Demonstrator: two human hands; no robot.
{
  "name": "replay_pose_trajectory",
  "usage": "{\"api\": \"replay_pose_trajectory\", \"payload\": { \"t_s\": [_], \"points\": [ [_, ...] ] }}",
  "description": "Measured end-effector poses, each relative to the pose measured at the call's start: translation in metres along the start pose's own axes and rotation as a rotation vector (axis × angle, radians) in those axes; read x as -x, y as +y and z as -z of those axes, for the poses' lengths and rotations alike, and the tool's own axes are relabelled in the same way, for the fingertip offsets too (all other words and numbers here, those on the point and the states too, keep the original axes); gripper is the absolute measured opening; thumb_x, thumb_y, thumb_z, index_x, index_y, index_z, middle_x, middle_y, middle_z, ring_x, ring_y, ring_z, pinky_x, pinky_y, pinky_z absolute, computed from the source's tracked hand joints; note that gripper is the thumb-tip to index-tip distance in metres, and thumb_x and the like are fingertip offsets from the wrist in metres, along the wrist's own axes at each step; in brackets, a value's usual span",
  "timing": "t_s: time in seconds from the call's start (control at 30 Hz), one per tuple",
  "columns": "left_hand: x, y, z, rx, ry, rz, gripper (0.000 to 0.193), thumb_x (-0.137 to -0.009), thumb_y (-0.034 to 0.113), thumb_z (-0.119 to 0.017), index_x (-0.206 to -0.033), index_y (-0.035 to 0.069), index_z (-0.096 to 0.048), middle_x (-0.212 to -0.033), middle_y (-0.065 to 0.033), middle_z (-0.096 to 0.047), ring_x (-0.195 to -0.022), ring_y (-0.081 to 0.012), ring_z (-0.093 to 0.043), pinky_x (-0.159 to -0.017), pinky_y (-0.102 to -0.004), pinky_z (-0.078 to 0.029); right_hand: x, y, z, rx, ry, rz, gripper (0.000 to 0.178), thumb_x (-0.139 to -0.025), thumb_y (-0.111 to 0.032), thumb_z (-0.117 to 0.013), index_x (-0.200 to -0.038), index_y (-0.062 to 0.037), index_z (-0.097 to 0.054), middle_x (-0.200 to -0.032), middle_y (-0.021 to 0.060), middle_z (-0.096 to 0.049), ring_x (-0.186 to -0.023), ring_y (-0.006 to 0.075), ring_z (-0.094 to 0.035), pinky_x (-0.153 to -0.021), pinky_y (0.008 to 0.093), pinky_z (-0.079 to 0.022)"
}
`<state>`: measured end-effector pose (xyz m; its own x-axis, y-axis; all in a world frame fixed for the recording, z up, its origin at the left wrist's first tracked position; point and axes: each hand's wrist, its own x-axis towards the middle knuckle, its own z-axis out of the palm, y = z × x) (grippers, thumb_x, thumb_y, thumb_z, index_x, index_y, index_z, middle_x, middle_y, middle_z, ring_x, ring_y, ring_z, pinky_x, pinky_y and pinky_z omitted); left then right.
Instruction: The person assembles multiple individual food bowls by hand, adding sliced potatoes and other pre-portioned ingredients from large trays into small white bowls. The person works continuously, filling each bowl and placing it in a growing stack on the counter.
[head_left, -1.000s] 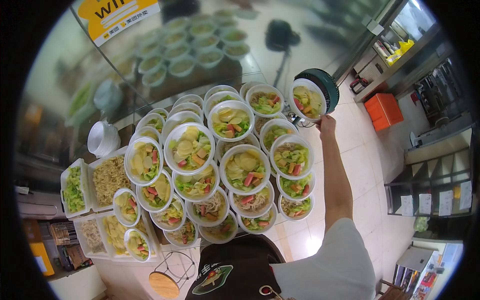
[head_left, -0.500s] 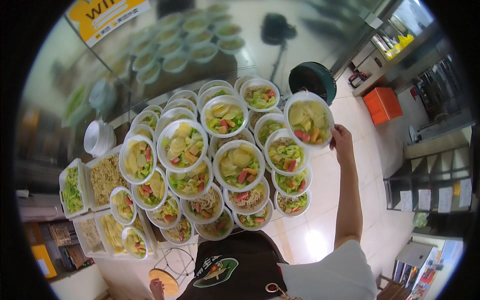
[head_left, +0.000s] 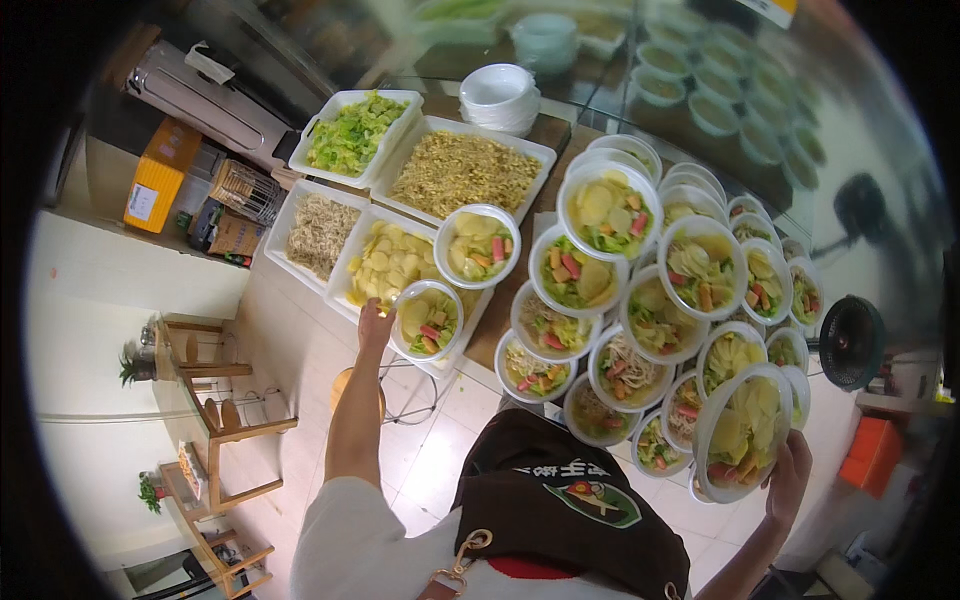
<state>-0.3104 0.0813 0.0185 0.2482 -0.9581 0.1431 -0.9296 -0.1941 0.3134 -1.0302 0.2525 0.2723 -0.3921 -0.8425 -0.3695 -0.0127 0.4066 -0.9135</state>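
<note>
My right hand (head_left: 791, 463) grips the side of a round white bowl (head_left: 742, 430), tilted and filled with potato slices and pink and orange pieces. That bowl is raised in front of the stacked filled bowls. At the left, my left hand (head_left: 376, 325) is at the front edge of a white tray of potato slices (head_left: 392, 255), its fingers apart and partly blurred. Beside it, a small filled bowl (head_left: 427, 320) rests over the tray, with a second small filled bowl (head_left: 477, 246) behind it.
Overlapping layers of filled bowls (head_left: 655, 315) crowd the table's right. Trays of chopped lettuce (head_left: 355, 135), bean sprouts (head_left: 465, 172) and pale shreds (head_left: 320, 232) adjoin the potato tray. White nested bowls (head_left: 500, 98) stand behind, against glass. A dark fan (head_left: 851, 343) is at right, a stool (head_left: 358, 395) below.
The view has swung left, bringing the food trays nearer the middle. My left hand has come up from low by the stool to the potato tray. The right hand still holds its bowl, now lower.
</note>
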Motion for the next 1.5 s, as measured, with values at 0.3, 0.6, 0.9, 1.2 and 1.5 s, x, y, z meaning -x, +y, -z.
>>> {"api": "replay_pose_trajectory", "payload": {
  "t_s": [0.3, 0.6, 0.9, 1.2, 1.5],
  "points": [
    [-0.048, -0.015, -0.028, 0.677, -0.440, 0.256, 0.039, -0.086, 0.035, -0.059, -0.103, 0.001, -0.058, -0.092, -0.0096, -0.062, -0.080, -0.0151, -0.058, -0.069, -0.0286, -0.047, 0.030, -0.046, -0.090, 0.093, 0.124, 0.021, 0.019, -0.090, -0.016, -0.050, -0.100, -0.0007, -0.054, -0.072, -0.0008, -0.055, -0.047, -0.0001, -0.044, -0.035, 0.0148, -0.032],
    [-0.013, 0.023, -0.007, 0.809, -0.266, 0.263, 0.021, -0.091, 0.019, -0.051, -0.101, 0.001, -0.055, -0.091, -0.0118, -0.058, -0.087, -0.0205, -0.054, -0.079, -0.0314, -0.043, 0.032, -0.059, -0.193, 0.043, 0.146, 0.006, 0.018, -0.090, -0.014, -0.049, -0.101, -0.0010, -0.054, -0.069, -0.0015, -0.055, -0.047, 0.0000, -0.044, -0.036, 0.0144, -0.032],
    [-0.105, -0.035, -0.002, -0.051, -0.374, 0.169, 0.086, -0.066, 0.043, -0.074, -0.136, 0.015, -0.034, -0.128, -0.0219, -0.032, -0.115, -0.0437, -0.038, -0.093, -0.0494, -0.038, 0.036, -0.075, -0.238, 0.080, 0.142, 0.016, 0.017, -0.090, -0.013, -0.048, -0.100, -0.0012, -0.054, -0.071, -0.0005, -0.055, -0.047, 0.0005, -0.045, -0.036, 0.0147, -0.033],
    [-0.116, -0.056, -0.004, 0.395, -0.165, 0.184, 0.040, -0.072, 0.009, -0.065, -0.111, 0.008, -0.056, -0.102, -0.0172, -0.050, -0.096, -0.0359, -0.053, -0.082, -0.0397, -0.045, 0.030, -0.069, -0.268, 0.065, 0.075, -0.028, 0.016, -0.089, -0.012, -0.048, -0.098, -0.0002, -0.053, -0.074, 0.0015, -0.056, -0.047, 0.0026, -0.045, -0.037, 0.0167, -0.036],
    [-0.118, -0.100, 0.008, 0.774, -0.161, 0.241, 0.028, -0.075, 0.005, -0.063, -0.103, 0.003, -0.061, -0.097, -0.0130, -0.058, -0.091, -0.0266, -0.057, -0.080, -0.0325, -0.046, 0.038, -0.059, -0.247, 0.066, 0.059, -0.034, 0.017, -0.089, -0.012, -0.048, -0.100, 0.0005, -0.054, -0.075, 0.0023, -0.057, -0.048, 0.0036, -0.046, -0.038, 0.0164, -0.037]
  ]
}}
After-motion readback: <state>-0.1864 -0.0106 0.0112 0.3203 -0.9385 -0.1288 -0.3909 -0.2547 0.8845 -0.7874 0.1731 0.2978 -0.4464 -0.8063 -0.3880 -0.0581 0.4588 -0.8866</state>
